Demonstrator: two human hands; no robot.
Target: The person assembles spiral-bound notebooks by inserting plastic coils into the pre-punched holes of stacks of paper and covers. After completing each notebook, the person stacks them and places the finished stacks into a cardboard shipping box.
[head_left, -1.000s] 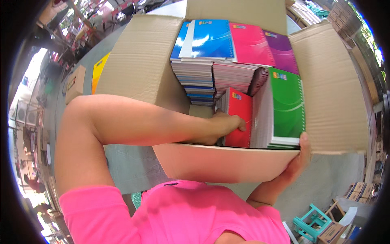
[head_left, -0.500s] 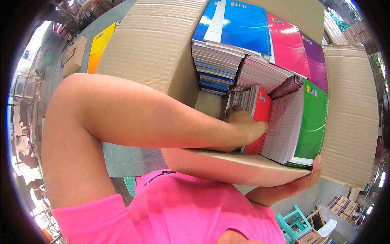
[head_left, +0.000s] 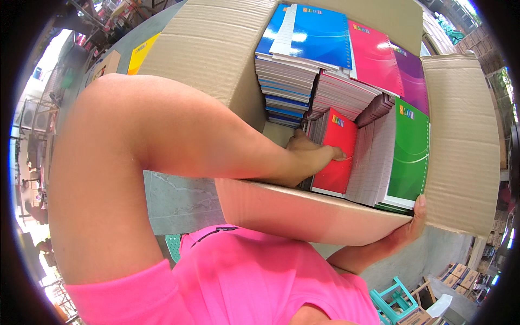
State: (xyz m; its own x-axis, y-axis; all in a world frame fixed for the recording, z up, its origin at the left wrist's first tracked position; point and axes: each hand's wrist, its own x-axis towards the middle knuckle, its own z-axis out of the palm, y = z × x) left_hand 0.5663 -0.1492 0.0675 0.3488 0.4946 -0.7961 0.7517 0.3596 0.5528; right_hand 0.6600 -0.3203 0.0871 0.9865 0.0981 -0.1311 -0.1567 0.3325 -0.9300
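My left hand point(head_left: 310, 157) reaches into the open cardboard box point(head_left: 292, 216), closed round a stack of red notebooks point(head_left: 333, 176). Its thumb presses on the top cover, and the other fingers go down the stack's left side, partly hidden. At the front right corner, my right hand point(head_left: 414, 222) grips the box, a fingertip up by its rim beside the green notebooks point(head_left: 410, 157). Behind the red stack stand tall piles of blue notebooks point(head_left: 319, 40), pink notebooks point(head_left: 375, 57) and purple notebooks point(head_left: 410, 76).
Box flaps point(head_left: 463, 141) spread out at the right and left. Beyond the left flap lies a yellow notebook point(head_left: 142, 54). On the floor at the lower right stand a teal plastic stool point(head_left: 394, 303) and several stacked cartons point(head_left: 459, 276).
The red stack now lies flatter and a bit to the left, with more of its top cover showing. My left hand has shifted left with it. My right hand stays at the corner.
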